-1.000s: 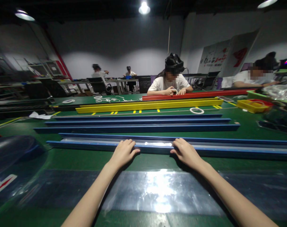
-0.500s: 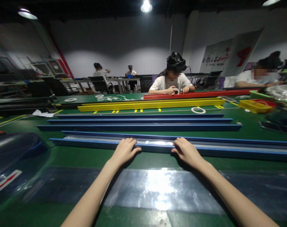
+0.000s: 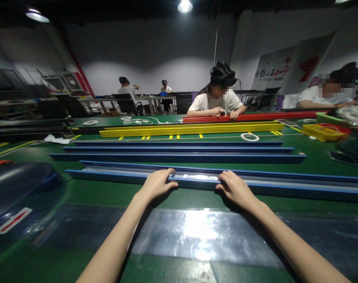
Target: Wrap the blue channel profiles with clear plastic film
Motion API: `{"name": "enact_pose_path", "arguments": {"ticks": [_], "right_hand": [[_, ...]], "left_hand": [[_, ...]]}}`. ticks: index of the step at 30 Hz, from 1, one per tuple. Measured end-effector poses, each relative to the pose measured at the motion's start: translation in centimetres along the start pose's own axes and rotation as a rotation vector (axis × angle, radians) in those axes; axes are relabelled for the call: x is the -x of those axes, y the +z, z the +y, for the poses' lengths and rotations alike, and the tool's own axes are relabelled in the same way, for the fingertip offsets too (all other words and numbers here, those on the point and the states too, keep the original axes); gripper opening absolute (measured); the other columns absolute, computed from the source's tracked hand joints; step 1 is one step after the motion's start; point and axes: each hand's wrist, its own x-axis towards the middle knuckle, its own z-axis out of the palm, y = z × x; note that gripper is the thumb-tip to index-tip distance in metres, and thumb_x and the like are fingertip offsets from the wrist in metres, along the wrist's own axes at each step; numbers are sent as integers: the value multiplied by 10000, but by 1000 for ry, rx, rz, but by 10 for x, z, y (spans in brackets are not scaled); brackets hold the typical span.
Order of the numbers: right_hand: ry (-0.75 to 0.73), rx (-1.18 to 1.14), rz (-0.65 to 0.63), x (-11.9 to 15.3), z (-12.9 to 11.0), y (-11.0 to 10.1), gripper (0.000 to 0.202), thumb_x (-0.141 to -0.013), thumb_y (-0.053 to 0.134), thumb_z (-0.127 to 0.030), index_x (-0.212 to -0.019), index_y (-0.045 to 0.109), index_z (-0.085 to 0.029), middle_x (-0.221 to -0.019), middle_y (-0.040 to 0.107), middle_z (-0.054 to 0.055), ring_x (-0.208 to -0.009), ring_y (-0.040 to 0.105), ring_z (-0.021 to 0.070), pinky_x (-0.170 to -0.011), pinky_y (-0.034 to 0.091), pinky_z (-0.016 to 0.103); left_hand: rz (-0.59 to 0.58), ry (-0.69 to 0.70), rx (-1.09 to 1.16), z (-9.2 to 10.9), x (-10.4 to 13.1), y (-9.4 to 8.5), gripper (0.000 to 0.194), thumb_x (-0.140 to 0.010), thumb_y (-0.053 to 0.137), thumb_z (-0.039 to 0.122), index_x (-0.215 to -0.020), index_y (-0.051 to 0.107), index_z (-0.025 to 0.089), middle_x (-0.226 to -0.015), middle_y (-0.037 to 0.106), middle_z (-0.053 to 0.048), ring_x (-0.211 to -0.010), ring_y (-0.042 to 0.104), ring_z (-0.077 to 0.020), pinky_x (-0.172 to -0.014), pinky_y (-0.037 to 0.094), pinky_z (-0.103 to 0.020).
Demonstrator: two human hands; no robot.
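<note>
A long blue U-shaped channel [image 3: 196, 183] lies across the green table, its open side up and a pale, shiny strip [image 3: 201, 177] along its inside. My left hand [image 3: 159, 182] grips its near wall, fingers over the top edge and thumb on the outer face. A short way to the right, my right hand [image 3: 232, 188] holds the same wall in a like way, with fingertips inside the channel. Between my forearms and beyond them, a clear plastic sheet [image 3: 167, 236] lies flat and reflects the lamp light.
Behind lie more blue channels [image 3: 179, 158], a yellow channel [image 3: 190, 129] and a white tape roll [image 3: 250, 137]. A person [image 3: 214, 100] opposite handles a red channel [image 3: 285, 115]. Yellow bins [image 3: 322, 133] stand at right, a clear plastic bundle [image 3: 22, 188] at left.
The view has shifted slightly, moving the scene a little to the right. My left fingers have moved slightly along the channel's wall; both hands stay on it.
</note>
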Motion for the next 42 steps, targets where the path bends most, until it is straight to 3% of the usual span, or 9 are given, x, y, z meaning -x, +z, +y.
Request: {"name": "enact_pose_path", "arguments": {"ticks": [6,20,27,36,42], "right_hand": [[-3,0,0,0,0,0,106,-861,497,-250,-817,543,-166,-854,576,73,-836,480,212,-723,391,296],[-12,0,-1,0,2,2,114,-865,490,-254,-809,536,-167,-858,574,76,-834,478,212,-723,394,296],[-16,0,-7,0,1,0,123,-868,488,-261,-818,540,-162,-848,576,76,-829,482,214,-722,396,299],[-31,14,3,1,3,2,142,-875,468,-276,-816,541,-169,-838,568,76,-821,485,214,-712,398,301],[-36,2,6,1,4,2,146,-876,455,-272,-820,547,-174,-832,569,77,-813,483,214,-703,399,302]], "left_hand": [[-7,15,-45,-1,0,2,567,-800,485,544,-1267,496,222,-1180,608,-86,-1090,555,-253,-901,415,-322],[19,26,-99,-1,2,3,573,-819,454,557,-1273,505,211,-1114,622,-105,-1031,581,-260,-842,436,-318],[90,4,-120,-4,5,5,588,-774,485,613,-1169,577,188,-1034,618,-95,-971,591,-250,-786,449,-293],[122,-24,-104,-10,12,1,534,-786,464,620,-1147,596,250,-1077,589,-49,-958,592,-209,-773,443,-254],[122,-54,-86,-11,12,-1,549,-770,432,667,-948,675,209,-998,623,-61,-900,613,-226,-748,444,-273]]}}
